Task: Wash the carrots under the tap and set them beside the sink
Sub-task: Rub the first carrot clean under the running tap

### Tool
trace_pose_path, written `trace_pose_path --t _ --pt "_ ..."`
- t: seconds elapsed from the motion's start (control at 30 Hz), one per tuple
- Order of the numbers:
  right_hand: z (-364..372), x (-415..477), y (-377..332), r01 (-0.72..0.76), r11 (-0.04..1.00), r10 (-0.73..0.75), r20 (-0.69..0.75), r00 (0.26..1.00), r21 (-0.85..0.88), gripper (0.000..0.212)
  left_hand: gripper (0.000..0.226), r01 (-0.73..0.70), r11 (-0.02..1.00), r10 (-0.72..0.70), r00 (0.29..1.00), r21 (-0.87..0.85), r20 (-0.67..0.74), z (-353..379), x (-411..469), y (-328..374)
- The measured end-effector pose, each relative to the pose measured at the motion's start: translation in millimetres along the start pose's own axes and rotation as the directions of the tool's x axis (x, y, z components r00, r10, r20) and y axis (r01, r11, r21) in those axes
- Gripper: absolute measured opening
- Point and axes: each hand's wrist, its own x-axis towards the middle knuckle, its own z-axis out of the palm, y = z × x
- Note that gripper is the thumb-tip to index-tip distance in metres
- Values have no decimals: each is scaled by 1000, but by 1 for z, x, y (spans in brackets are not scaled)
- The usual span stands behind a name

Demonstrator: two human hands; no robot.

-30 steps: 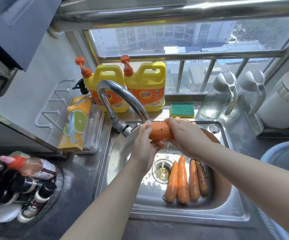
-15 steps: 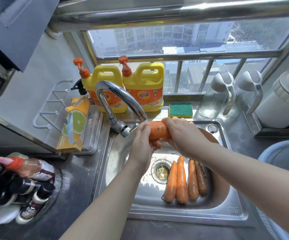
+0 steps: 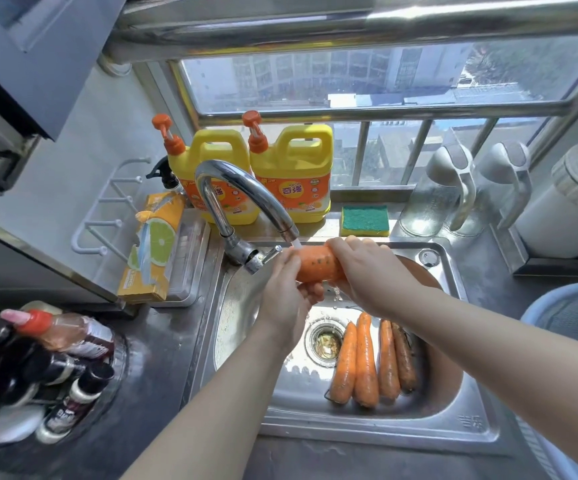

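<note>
The carrot (image 3: 318, 268) is gripped at both ends by the left hand (image 3: 285, 299) and right hand (image 3: 374, 275) under the tap (image 3: 246, 192); being wet and slippery, it could easily be dropped.

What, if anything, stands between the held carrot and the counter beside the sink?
Nothing visible does. Left hand and right hand grip the carrot under the tap; the counter left of the sink lies open, bottles farther left.

Glossy stainless-steel sink (image 3: 419, 424) and tap (image 3: 246, 188); rough-skinned carrots (image 3: 367, 362).
</note>
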Motion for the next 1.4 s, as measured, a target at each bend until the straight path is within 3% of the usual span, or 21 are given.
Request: trace_pose_path --t 0.2,0.3,0.47,0.63,0.8,0.93,1.13,1.3,1.4 --pt "-3 0 -1 27 999 -29 -49 998 -41 47 12 113 991 -122 982 -66 -143 10 4 9" --pt "-2 1 -2 24 999 -25 -20 1000 -34 44 13 96 994 -103 987 -60 -126 6 5 6" --pt "-9 5 1 -36 990 15 150 989 134 46 28 -157 942 141 987 297 73 -11 4 -11" --pt "-16 9 -4 -68 984 31 218 975 163 44 33 -214 839 166 976 500 140 -25 13 -11" --pt "-17 8 -17 -15 996 15 3 1000 -87 36 29 -133 949 142 990 286 -11 -7 16 -5" --pt "-15 5 -22 12 990 -17 -29 999 -143 35 30 -20 996 30 994 88 -109 -4 13 -7" --pt "-18 4 -16 -29 1000 29 84 996 -2 38 38 -93 977 77 993 190 87 -23 6 -14" --pt "-11 -2 -27 10 984 -30 -109 994 -181 30 33 -103 977 123 988 187 -94 -6 11 -11" --pt "-9 -3 -27 18 980 -45 -133 990 -199 29 31 -68 986 92 984 153 -152 -1 13 -11"
